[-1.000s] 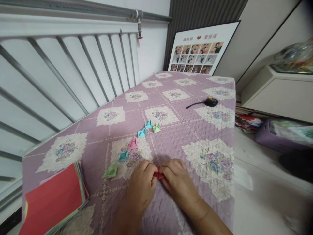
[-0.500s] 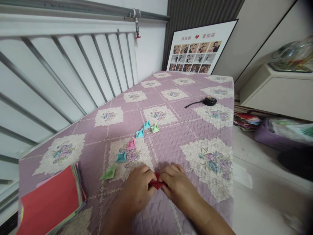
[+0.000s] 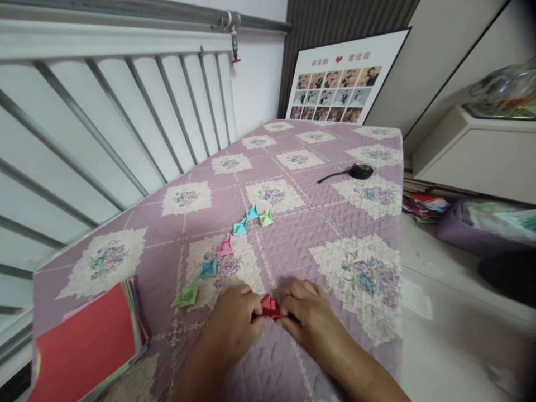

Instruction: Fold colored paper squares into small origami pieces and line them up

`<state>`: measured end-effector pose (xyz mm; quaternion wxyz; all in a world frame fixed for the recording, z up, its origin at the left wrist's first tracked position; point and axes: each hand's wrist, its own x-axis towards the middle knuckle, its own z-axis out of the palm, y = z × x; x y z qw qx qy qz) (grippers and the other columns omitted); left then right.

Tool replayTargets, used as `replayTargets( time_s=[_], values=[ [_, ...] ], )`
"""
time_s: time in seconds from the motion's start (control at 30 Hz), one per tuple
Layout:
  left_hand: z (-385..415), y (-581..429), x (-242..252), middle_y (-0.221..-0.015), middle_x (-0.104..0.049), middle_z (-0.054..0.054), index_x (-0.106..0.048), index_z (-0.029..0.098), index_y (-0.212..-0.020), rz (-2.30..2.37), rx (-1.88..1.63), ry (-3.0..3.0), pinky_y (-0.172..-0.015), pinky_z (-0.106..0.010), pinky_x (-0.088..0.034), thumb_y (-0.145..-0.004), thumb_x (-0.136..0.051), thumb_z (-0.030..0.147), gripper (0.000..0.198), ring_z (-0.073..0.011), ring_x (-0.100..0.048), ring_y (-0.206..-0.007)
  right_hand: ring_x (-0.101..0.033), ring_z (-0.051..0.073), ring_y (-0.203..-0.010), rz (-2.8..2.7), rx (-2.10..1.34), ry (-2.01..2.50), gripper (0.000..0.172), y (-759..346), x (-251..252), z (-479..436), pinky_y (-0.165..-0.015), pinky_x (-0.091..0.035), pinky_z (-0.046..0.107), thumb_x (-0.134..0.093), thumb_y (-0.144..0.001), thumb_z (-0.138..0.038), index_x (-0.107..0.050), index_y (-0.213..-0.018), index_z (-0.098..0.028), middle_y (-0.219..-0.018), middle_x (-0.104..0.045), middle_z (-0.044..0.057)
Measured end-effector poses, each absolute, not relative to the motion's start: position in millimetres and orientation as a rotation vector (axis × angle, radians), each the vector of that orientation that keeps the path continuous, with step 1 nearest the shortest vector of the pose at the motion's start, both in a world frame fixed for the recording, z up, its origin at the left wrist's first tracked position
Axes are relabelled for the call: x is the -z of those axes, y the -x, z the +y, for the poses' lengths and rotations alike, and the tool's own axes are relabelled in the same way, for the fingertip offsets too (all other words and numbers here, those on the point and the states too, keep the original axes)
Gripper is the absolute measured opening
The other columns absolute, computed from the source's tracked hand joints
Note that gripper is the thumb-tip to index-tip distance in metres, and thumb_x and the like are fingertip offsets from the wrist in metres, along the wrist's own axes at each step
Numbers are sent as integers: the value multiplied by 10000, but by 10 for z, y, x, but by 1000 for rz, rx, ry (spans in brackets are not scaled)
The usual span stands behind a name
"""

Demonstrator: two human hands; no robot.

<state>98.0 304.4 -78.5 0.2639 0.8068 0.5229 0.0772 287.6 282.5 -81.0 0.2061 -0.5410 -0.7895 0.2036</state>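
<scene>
A small folded red paper (image 3: 271, 307) is stretched between my two hands, low over the patterned cloth. My left hand (image 3: 237, 318) pinches its left end between thumb and fingers. At the other end my right hand (image 3: 307, 312) grips it the same way. Its outer corners are hidden under my fingertips. Beyond my left hand runs a slanting row of folded paper pieces: a green piece (image 3: 185, 294), a teal piece (image 3: 208, 268), a pink piece (image 3: 225, 245), a blue piece (image 3: 240, 226), another blue piece (image 3: 252, 212) and a light green piece (image 3: 266, 218).
A stack of coloured paper (image 3: 84, 340), red on top, lies at the left front. On the purple quilted cloth (image 3: 288, 234) at the right rests a black tape-measure-like object (image 3: 360, 171) with a strap. A white radiator (image 3: 104, 128) borders the left side; a photo board (image 3: 330, 78) stands behind.
My right hand has shifted slightly right, and the red paper between my hands now shows a wider, flatter face instead of a downward point. The row of folded pieces has stayed put.
</scene>
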Motion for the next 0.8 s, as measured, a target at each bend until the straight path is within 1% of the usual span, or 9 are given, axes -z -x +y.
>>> replayTargets(
  time_s=[0.17, 0.33, 0.5, 0.8],
  values=[
    [3051, -987, 732, -758, -595, 17, -606, 202, -656, 1445, -194, -2154, -725, -306, -302, -776, -589, 223, 123, -151, -523, -789, -519, 183, -869, -2155, -581, 1530, 153, -2863, 785, 2834, -843, -332, 360, -689, -800, -262, -595, -691, -212, -796, -592, -10],
    [3070, -996, 716, -777, -605, -1, -617, 196, -688, 1426, -169, -2156, -729, -307, -310, -837, -560, 294, 187, -161, -532, -795, -521, 187, -872, -2142, -568, 1571, 156, -2834, 774, 2829, -837, -333, 368, -644, -842, -288, -633, -701, -223, -797, -598, -5],
    [3065, -1006, 738, -781, -600, 1, -599, 193, -705, 1489, -162, -2171, -694, -299, -304, -856, -541, 302, 195, -155, -527, -771, -522, 190, -849, -2119, -491, 1646, 190, -2780, 802, 2837, -808, -348, 362, -643, -838, -274, -624, -660, -210, -776, -592, 5],
    [3084, -1000, 741, -764, -587, 5, -586, 195, -693, 1580, -116, -2177, -651, -291, -289, -846, -561, 306, 191, -148, -517, -725, -510, 214, -850, -2103, -385, 1743, 263, -2755, 826, 2827, -751, -356, 356, -659, -820, -311, -581, -593, -203, -775, -580, 22]
  ],
)
